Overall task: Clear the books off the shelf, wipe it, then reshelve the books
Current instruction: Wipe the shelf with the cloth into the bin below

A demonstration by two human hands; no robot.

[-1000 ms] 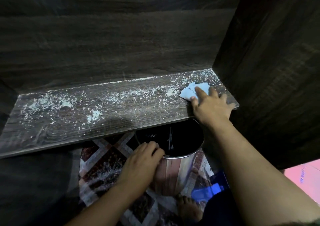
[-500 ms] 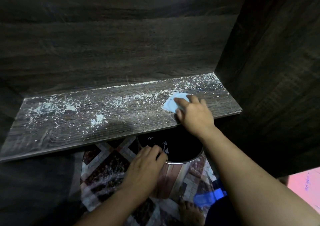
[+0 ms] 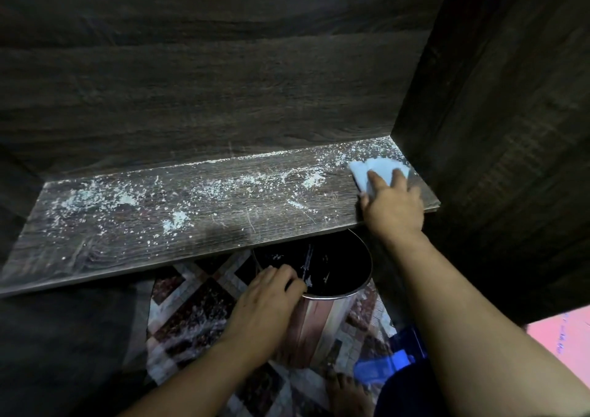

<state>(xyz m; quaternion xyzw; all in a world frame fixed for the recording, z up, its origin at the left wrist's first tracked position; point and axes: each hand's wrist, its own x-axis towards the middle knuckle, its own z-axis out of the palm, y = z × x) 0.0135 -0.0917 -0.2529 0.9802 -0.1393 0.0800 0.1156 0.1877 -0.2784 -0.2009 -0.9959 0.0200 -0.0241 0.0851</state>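
The dark wooden shelf (image 3: 198, 225) holds no books and is strewn with white crumbs and dust, thickest at the left and along the back edge. A folded pale blue cloth (image 3: 376, 169) lies at the shelf's far right end, against the side panel. My right hand (image 3: 392, 206) presses flat on the cloth with straight fingers. Just below the shelf's front edge stands a shiny metal bin (image 3: 325, 314) with a dark inside. My left hand (image 3: 265, 305) grips its near rim, fingers curled over the edge. No books are in view.
The cabinet's dark side panel (image 3: 498, 129) rises right beside the cloth, and the back panel (image 3: 207, 81) closes the rear. A patterned mat (image 3: 191, 308) covers the floor. A blue object (image 3: 383, 365) and a bare foot (image 3: 348, 394) are near the bin; something pink (image 3: 562, 343) shows at right.
My right hand slid the cloth left toward the shelf's middle half a second ago, then back to the far right end. My left hand stayed on the bin's rim.
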